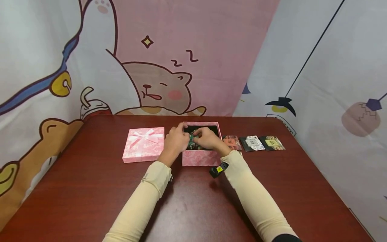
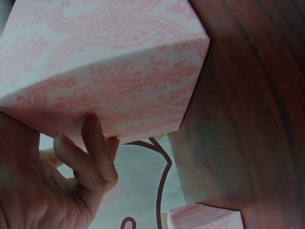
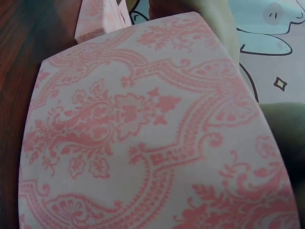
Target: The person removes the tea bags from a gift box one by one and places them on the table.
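Observation:
An uncovered pink box [image 1: 198, 158] with a damask print stands on the table, dark inside. At its left wall, my left hand [image 1: 176, 139] grips the rim, with some fingers [image 2: 97, 152] bent against the outside in the left wrist view and the thumb over the edge. My right hand [image 1: 208, 138] reaches in over the right side, its fingertips pinching at a small green item [image 1: 191, 138] among mottled green and brown contents. Exactly what this green item is, I cannot tell. In the right wrist view the front wall of the box [image 3: 114, 124] hides the right fingers.
Left of the box lies its pink lid [image 1: 143, 144] with a ribbon bow. To the right are flat packets in a row: an orange one [image 1: 233, 143], a black and white one [image 1: 252, 144] and a black and yellow one [image 1: 273, 143]. A printed curtain [image 1: 226, 50] hangs behind the table.

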The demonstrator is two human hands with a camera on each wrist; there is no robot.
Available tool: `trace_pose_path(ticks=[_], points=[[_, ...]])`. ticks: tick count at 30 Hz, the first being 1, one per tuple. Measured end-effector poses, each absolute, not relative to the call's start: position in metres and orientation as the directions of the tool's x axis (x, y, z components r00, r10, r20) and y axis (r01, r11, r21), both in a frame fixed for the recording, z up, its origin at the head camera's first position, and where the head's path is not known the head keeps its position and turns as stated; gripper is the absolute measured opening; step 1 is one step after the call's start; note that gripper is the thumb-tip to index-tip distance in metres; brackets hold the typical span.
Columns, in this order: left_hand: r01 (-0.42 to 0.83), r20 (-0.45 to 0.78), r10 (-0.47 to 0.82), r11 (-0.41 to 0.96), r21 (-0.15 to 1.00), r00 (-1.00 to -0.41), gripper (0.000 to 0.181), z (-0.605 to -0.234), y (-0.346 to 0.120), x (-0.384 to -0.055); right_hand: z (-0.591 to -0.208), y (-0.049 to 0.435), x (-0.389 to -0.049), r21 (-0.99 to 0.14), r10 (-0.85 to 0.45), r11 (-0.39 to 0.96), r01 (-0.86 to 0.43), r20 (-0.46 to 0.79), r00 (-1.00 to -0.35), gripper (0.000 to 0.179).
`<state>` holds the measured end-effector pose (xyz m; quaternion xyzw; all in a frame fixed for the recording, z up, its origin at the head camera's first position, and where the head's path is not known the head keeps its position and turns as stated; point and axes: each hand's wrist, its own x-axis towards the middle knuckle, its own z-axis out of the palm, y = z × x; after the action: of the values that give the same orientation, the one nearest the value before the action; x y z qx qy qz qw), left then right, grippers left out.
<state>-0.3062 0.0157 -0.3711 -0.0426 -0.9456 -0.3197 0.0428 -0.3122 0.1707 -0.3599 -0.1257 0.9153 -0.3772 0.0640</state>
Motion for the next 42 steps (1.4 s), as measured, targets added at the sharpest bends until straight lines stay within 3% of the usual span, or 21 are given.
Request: trace_pose_path(ticks=[8, 14, 20, 42], points=[[0.106, 0.118, 0.044, 0.792, 0.601, -0.992, 0.035, -0.371, 0.016, -0.306, -0.351, 0.175, -0.308, -0.766, -0.264, 0.63, -0.125, -0.06, -0.963, 0.034], [0.108, 0.113, 0.049, 0.789, 0.605, -0.992, 0.036, -0.371, 0.016, -0.306, -0.333, 0.191, -0.299, -0.824, -0.256, 0.552, -0.128, -0.021, -0.967, 0.037], [0.116, 0.114, 0.058, 0.784, 0.609, -0.992, 0.036, -0.371, 0.014, -0.305, -0.323, 0.217, -0.288, -0.835, -0.247, 0.53, -0.146, 0.013, -0.969, 0.037], [0.109, 0.093, 0.066, 0.777, 0.62, -0.994, 0.037, -0.371, 0.015, -0.304, -0.327, 0.336, -0.238, -0.908, -0.101, 0.419, 0.001, -0.047, -0.994, 0.05]])
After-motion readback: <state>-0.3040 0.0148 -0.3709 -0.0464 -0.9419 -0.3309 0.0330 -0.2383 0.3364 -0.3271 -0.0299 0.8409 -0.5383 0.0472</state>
